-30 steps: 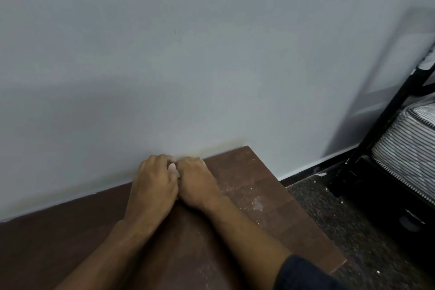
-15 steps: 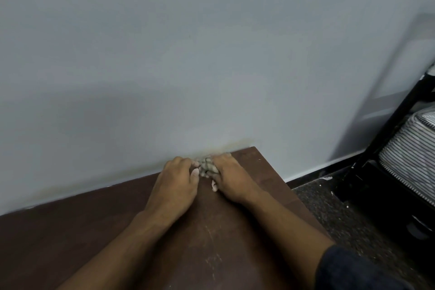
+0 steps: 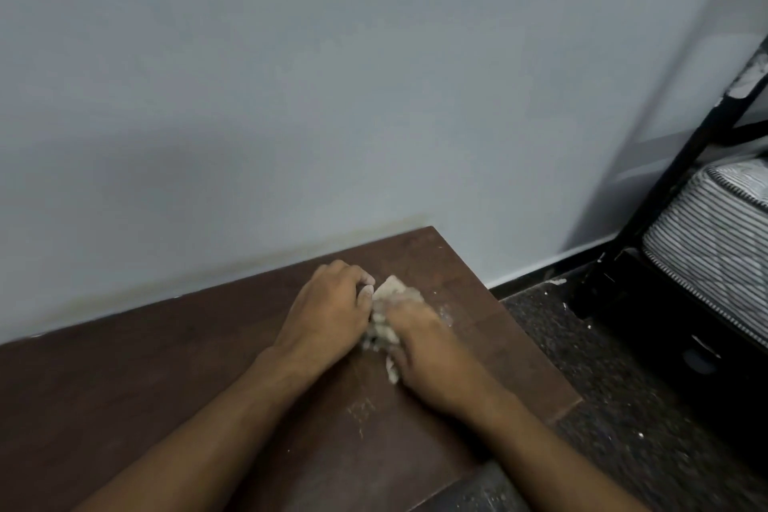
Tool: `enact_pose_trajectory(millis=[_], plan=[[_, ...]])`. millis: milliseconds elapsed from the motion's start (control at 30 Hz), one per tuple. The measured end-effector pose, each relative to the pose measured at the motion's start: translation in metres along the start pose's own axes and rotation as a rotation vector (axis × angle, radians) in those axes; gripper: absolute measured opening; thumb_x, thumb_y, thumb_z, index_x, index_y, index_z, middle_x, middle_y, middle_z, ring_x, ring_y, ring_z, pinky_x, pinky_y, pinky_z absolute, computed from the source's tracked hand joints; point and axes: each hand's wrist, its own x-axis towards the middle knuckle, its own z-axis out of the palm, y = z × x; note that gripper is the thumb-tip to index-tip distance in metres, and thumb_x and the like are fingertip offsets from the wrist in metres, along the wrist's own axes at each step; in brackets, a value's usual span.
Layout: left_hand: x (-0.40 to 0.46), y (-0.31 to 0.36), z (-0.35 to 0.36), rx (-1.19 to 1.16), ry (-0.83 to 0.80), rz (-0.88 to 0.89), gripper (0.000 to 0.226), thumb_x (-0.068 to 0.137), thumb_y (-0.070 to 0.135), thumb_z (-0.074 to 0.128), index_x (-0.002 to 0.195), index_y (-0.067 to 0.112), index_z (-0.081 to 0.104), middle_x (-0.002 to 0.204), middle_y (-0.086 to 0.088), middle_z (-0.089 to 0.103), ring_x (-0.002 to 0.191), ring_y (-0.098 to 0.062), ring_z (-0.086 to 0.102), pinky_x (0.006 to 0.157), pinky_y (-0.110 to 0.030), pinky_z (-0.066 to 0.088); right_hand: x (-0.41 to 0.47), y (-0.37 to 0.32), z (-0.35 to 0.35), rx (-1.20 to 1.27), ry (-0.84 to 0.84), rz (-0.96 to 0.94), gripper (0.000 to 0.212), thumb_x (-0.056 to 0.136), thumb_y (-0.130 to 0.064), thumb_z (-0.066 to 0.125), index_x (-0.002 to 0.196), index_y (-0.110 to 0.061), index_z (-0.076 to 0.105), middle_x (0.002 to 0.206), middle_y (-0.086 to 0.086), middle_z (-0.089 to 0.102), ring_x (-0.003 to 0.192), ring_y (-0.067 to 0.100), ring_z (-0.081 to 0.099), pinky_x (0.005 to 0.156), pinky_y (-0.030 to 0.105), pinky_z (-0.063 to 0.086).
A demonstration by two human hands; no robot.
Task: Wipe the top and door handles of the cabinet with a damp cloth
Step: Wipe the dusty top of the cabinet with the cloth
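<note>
The cabinet's dark brown top fills the lower left, its back edge against the wall. A pale, crumpled cloth lies on the top near the right end, mostly covered by both hands. My left hand has its fingers curled over the cloth's left side. My right hand presses on the cloth's right side with bent fingers. White dust specks and scratch marks show on the wood around the hands. The door handles are out of view.
A plain grey wall stands right behind the cabinet. To the right are a dark speckled floor, a black metal bed frame and a striped mattress.
Both hands have slid with the cloth away from the wall, toward me and to the right. More of the cloth shows between them now.
</note>
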Motion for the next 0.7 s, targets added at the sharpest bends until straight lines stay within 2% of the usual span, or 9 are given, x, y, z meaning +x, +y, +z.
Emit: enact_pose_trajectory(millis=[67,133,233,333,367,433,500,567,700], plan=[[-0.005,0.005,-0.002,0.003,-0.009,0.006,0.017,0.094,0.033,0.051,0.106,0.03,0.064,0.1,0.014,0.057,0.099,-0.008,0.051,0.088,-0.03,0.046,0.016,0.026,-0.024,0.007,0.048,0.116,0.019,0.094,-0.01,0.06,0.097,-0.022,0.074,0.11,-0.005,0.069,0.09,0.007,0.063,0.087,0.024,0.048],[-0.012,0.007,-0.004,0.017,-0.025,0.001,0.018,0.096,0.035,0.051,0.109,0.031,0.063,0.103,0.015,0.057,0.099,-0.004,0.051,0.087,-0.029,0.047,0.032,0.054,-0.042,0.022,0.08,0.29,0.017,0.098,-0.01,0.058,0.101,-0.014,0.073,0.108,-0.003,0.068,0.07,0.006,0.065,0.074,0.02,0.05],[-0.021,0.011,-0.006,0.015,-0.034,-0.013,0.02,0.096,0.036,0.051,0.111,0.031,0.062,0.106,0.014,0.058,0.1,-0.004,0.051,0.089,-0.029,0.048,0.038,0.064,-0.047,-0.104,0.084,0.41,0.021,0.098,-0.011,0.059,0.118,-0.008,0.065,0.116,0.008,0.065,0.095,0.019,0.068,0.089,0.024,0.05],[-0.023,0.017,-0.005,0.003,-0.015,-0.004,0.02,0.096,0.034,0.05,0.111,0.029,0.062,0.107,0.012,0.058,0.102,-0.006,0.051,0.09,-0.029,0.047,0.009,0.036,-0.037,-0.059,0.084,0.238,0.014,0.098,-0.009,0.058,0.105,-0.017,0.066,0.098,-0.01,0.062,0.087,-0.007,0.057,0.089,0.026,0.05],[-0.023,0.019,-0.004,0.0,-0.012,0.003,0.02,0.095,0.034,0.051,0.111,0.029,0.062,0.107,0.011,0.058,0.103,-0.007,0.051,0.091,-0.028,0.046,-0.01,0.025,-0.028,-0.063,0.06,0.167,0.017,0.099,-0.011,0.056,0.11,-0.019,0.066,0.103,-0.011,0.061,0.096,-0.005,0.053,0.098,0.028,0.046],[-0.023,0.023,-0.001,-0.009,-0.011,0.014,0.02,0.095,0.032,0.051,0.111,0.028,0.062,0.107,0.011,0.059,0.103,-0.008,0.051,0.091,-0.028,0.045,-0.052,0.001,-0.009,-0.095,-0.043,0.087,0.033,0.099,-0.02,0.053,0.132,-0.02,0.056,0.132,-0.001,0.061,0.128,0.012,0.049,0.118,0.033,0.032],[-0.023,0.023,0.002,-0.008,-0.018,0.018,0.02,0.094,0.032,0.052,0.111,0.027,0.063,0.106,0.012,0.059,0.103,-0.008,0.052,0.091,-0.028,0.045,-0.075,0.002,-0.007,-0.129,-0.092,0.051,0.048,0.097,-0.025,0.055,0.144,-0.021,0.048,0.15,0.003,0.051,0.146,0.018,0.037,0.126,0.029,0.019],[-0.025,0.024,0.004,0.002,-0.032,0.011,0.02,0.095,0.033,0.051,0.111,0.029,0.062,0.105,0.013,0.058,0.102,-0.007,0.052,0.089,-0.028,0.046,-0.069,0.018,-0.022,-0.131,-0.057,0.164,0.043,0.1,-0.024,0.054,0.143,-0.021,0.052,0.149,0.003,0.052,0.145,0.019,0.039,0.125,0.026,0.021],[-0.029,0.025,0.005,0.013,-0.054,-0.017,0.02,0.095,0.036,0.05,0.112,0.032,0.06,0.105,0.015,0.057,0.1,-0.004,0.052,0.089,-0.026,0.047,-0.044,0.024,-0.042,-0.171,0.1,0.333,0.024,0.098,-0.014,0.059,0.122,-0.015,0.063,0.123,0.004,0.061,0.119,0.023,0.052,0.111,0.04,0.039]])
